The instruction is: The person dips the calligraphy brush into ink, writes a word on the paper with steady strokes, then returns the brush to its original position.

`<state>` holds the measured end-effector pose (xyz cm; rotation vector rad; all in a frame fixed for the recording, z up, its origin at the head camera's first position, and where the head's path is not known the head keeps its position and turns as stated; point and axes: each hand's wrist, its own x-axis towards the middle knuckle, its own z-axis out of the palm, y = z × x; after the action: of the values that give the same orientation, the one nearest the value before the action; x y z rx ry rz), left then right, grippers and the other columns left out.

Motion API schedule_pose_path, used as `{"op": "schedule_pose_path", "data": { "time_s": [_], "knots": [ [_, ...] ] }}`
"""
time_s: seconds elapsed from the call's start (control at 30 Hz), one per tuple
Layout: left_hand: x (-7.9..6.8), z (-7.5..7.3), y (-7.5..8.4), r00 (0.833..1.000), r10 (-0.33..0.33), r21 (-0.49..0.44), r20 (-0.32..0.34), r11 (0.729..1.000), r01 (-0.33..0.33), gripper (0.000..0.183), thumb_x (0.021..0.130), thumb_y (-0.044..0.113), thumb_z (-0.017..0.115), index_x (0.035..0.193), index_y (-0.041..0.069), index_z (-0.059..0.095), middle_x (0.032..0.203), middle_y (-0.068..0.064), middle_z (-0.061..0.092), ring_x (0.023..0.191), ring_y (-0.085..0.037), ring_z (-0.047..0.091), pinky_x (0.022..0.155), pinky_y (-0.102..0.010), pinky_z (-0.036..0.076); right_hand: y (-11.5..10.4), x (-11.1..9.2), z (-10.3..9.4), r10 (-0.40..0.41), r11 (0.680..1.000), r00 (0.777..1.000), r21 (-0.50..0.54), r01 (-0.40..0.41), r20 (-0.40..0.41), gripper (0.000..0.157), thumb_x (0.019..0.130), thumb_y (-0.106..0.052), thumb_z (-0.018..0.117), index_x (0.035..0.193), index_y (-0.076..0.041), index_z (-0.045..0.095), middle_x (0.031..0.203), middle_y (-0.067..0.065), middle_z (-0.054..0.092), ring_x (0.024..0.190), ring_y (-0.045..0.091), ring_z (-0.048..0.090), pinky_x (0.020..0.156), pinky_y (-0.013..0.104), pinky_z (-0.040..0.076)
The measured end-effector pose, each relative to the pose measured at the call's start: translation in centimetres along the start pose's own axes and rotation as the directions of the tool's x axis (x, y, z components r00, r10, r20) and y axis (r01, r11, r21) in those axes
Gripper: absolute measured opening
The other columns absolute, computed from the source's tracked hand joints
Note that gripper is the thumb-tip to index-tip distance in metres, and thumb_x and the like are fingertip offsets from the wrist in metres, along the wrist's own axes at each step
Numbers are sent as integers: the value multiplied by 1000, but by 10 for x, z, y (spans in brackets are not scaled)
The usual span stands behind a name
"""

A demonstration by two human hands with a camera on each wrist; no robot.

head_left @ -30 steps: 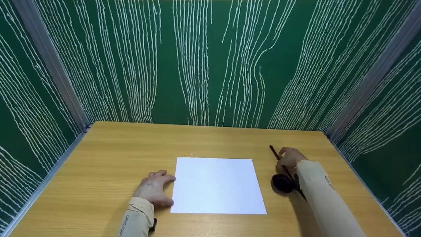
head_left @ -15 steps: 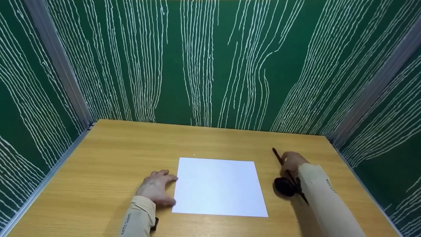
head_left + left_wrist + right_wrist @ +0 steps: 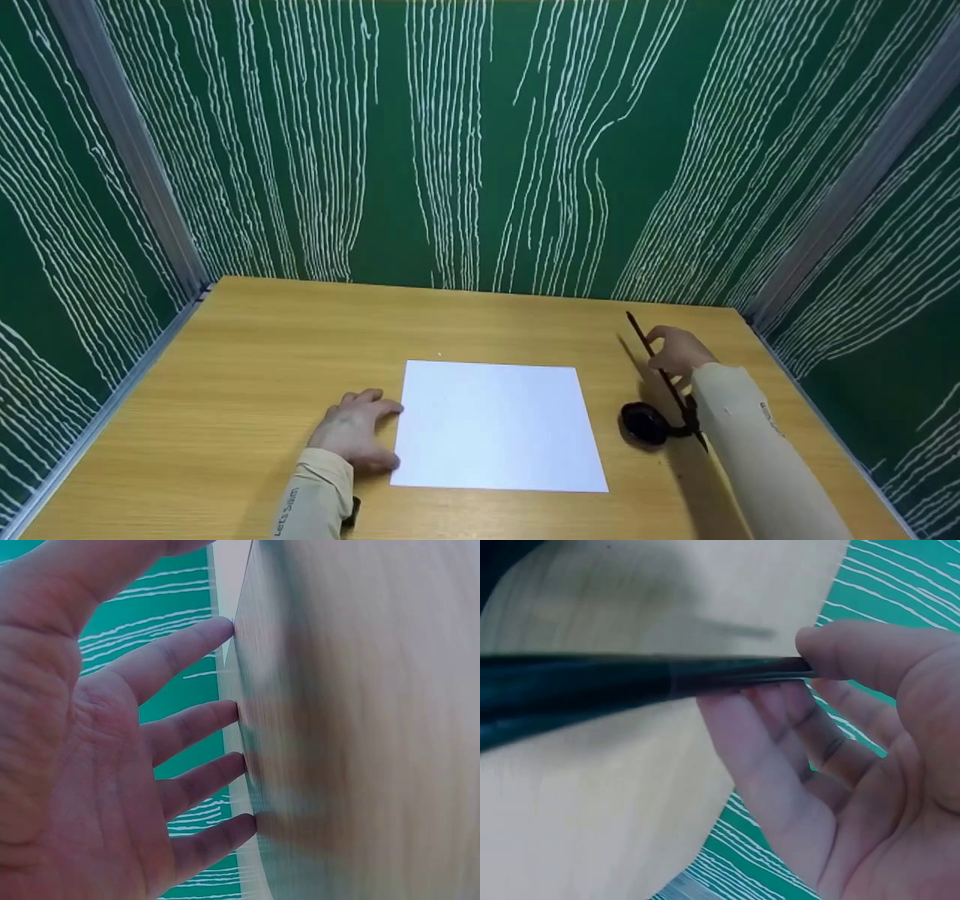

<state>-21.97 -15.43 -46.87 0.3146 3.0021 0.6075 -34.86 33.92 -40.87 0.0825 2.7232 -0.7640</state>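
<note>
A blank white sheet of paper (image 3: 499, 427) lies flat on the wooden table. At its left edge my left hand (image 3: 352, 431) rests with fingers spread, thumb and index fingertip right at the paper; in the left wrist view the fingertips (image 3: 244, 829) touch the tabletop. Right of the paper, my right hand (image 3: 681, 352) pinches a slim dark brush (image 3: 640, 334) between thumb and fingers, its pointed end toward me. In the right wrist view the brush (image 3: 630, 682) runs large across the left side. A round black dish (image 3: 643, 424) sits just below this hand.
The wooden table (image 3: 300, 322) is enclosed by green walls (image 3: 517, 262) with white wavy lines, at the back and both sides. Grey metal posts (image 3: 127, 142) stand at the corners. A tiny white speck lies behind the paper.
My right hand has lifted the brush from the tabletop; its far end now stands higher and apart from its shadow. The left hand and the paper stay in place.
</note>
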Motion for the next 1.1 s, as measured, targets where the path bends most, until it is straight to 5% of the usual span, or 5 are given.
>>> {"op": "schedule_pose_path", "data": {
  "time_s": [0.17,0.4,0.73,1.1],
  "knots": [
    [0,1,0,1000,4,9,-1,1000,-4,74,47,44,76,116,30,54,132,-7,41,117,-31,37,93,-54,30,-6,-11,-9,-61,998,996,-20,60,-64,50,83,-10,52,129,-11,36,89,15,52,70,21,53,55,38,52],
    [1,2,2,1000,-10,19,0,1000,10,76,45,43,77,117,31,53,131,-7,41,118,-30,36,93,-52,30,-11,-30,-20,-163,983,963,50,177,-214,50,85,-18,52,132,-17,32,96,17,54,77,27,57,56,36,52],
    [-1,3,1,1000,-16,21,-8,1000,16,77,43,42,77,116,32,54,132,-6,41,118,-29,36,93,-51,31,-12,-51,-10,-242,930,838,131,345,-490,49,85,-23,54,130,-24,36,96,12,53,74,25,57,55,35,52],
    [-2,2,4,1000,-10,24,-14,1000,10,75,45,40,76,116,31,53,131,-6,42,117,-30,37,93,-52,31,-4,-68,10,-198,858,730,245,452,-654,48,84,-29,55,128,-33,36,91,5,55,72,19,60,58,28,52]
  ]
}}
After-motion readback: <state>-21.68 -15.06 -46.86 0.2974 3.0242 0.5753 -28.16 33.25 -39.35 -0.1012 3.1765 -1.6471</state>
